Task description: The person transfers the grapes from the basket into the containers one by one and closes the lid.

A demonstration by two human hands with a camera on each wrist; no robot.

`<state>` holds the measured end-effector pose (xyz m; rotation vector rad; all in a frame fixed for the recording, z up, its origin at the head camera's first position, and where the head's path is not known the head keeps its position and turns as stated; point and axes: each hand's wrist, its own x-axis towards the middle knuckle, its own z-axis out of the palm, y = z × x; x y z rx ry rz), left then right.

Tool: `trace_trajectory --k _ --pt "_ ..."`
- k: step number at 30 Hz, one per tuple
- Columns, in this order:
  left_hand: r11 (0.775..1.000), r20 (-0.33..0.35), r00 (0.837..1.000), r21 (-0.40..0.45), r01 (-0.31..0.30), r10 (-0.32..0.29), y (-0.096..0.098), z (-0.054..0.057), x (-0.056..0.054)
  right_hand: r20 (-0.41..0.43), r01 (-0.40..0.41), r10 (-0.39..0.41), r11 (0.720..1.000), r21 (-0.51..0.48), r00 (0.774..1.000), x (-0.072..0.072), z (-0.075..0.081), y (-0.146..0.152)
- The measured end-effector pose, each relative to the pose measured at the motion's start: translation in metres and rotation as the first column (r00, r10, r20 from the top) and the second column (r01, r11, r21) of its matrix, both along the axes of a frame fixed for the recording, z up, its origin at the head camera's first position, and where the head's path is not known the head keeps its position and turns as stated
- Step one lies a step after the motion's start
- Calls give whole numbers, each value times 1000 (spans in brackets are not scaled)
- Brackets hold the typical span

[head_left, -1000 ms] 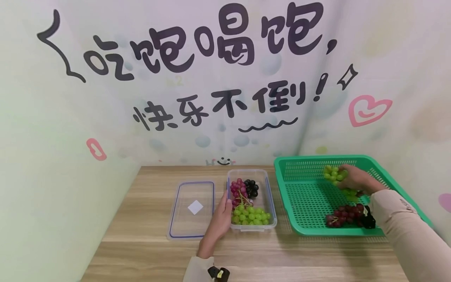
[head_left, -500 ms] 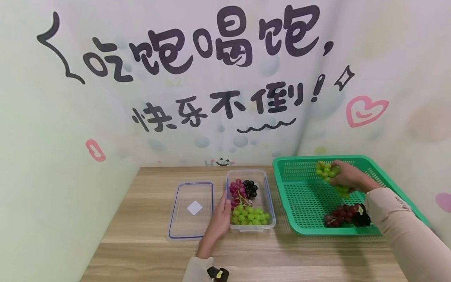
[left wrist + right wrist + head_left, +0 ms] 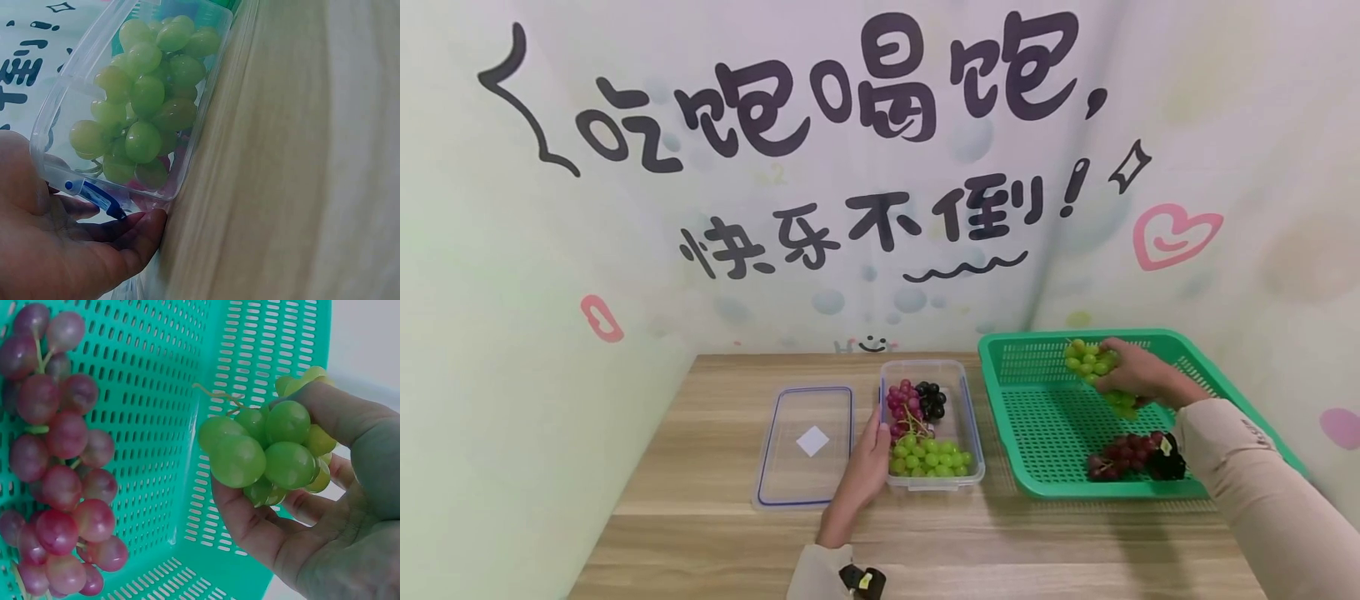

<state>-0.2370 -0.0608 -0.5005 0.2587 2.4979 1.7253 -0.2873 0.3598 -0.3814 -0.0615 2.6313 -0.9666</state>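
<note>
My right hand [image 3: 1138,373] grips a bunch of green grapes [image 3: 262,453] over the green perforated basket [image 3: 1045,421]; thumb and fingers wrap round it in the right wrist view, its stem sticking out. A bunch of red grapes [image 3: 59,469] lies on the basket's floor. My left hand [image 3: 867,462] holds the left side of a clear plastic container [image 3: 955,404], fingers by its blue clip [image 3: 97,197] in the left wrist view. Inside the container are green grapes [image 3: 931,458] at the front, with pinkish-red grapes [image 3: 904,400] and black grapes [image 3: 933,402] behind.
A clear lid [image 3: 805,417] with a blue seal and a white square lies on the wood-grain table [image 3: 700,467], left of the container. Behind the table hangs a pale printed curtain [image 3: 812,317]. The basket stands right of the container.
My right hand has moved a little to the left over the basket, carrying the green grapes. The left hand has stayed on the container.
</note>
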Motion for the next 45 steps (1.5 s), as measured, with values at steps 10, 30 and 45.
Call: trace_trajectory --k 10,30,45 --pt "1000 1 1000 0 1 -1 -1 -1 -2 2 -4 4 1000 -21 1000 -4 6 -11" --pt "1000 -1 1000 8 -4 4 0 -2 -1 -51 -52 50 998 -40 997 -1 19 -35" --pt "1000 -2 1000 8 -1 1 1 1 0 -42 -38 36 998 -58 998 -5 28 -58"
